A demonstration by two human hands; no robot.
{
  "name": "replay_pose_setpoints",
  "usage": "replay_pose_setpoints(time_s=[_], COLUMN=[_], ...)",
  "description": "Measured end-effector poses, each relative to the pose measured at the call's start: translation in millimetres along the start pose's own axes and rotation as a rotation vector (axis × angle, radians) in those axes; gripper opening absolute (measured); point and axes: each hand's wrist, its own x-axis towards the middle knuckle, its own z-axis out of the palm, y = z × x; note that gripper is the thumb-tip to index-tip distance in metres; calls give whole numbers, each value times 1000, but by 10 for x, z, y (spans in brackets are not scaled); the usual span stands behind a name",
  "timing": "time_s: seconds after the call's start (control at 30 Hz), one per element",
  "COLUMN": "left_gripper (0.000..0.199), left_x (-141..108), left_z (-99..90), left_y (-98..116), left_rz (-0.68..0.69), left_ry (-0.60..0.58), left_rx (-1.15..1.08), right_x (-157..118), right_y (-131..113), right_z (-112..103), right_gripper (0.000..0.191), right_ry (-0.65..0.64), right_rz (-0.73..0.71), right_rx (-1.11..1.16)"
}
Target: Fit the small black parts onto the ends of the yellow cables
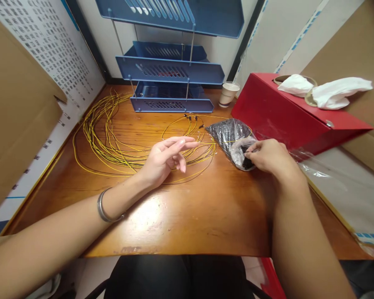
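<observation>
My left hand (pixel 170 158) is over the middle of the table, thumb and forefinger pinched on a thin yellow wire (pixel 226 142) that runs right toward a plastic bag. This clear bag (pixel 226 132) holds small black pieces, and its mouth is turned toward me. At the opening, my right hand (pixel 269 158) has its fingertips pressed together among the black pieces; what they grip, if anything, is hidden. Behind and left of my left hand lies a loose coil of yellow and dark wires (pixel 95 120). Several wire ends with small black tips (pixel 190 118) rest behind my left hand.
A blue tiered tray rack (pixel 174 106) stands at the back, with a paper cup (pixel 228 94) to its right. On the right is a red box (pixel 286 112) with crumpled white tissues (pixel 338 92) on top. Cardboard panels (pixel 15 104) flank the wooden table (pixel 187 224).
</observation>
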Motion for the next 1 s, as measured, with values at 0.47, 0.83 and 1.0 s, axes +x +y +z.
replay_pose_setpoints(time_s=[0.47, 0.83, 1.0], left_gripper=[37, 44, 42], left_x=[-56, -100, -115], left_z=[116, 146, 127], left_y=[-70, -53, -40], left_rz=[56, -8, 2], left_ry=[-38, -194, -243], left_rx=[378, 366, 472], right_x=[-473, -644, -667], right_y=[-628, -985, -993], right_z=[145, 437, 408], right_gripper=[12, 26, 32], right_ry=[673, -69, -227], right_rz=[-570, -314, -268], right_rx=[695, 1486, 1559])
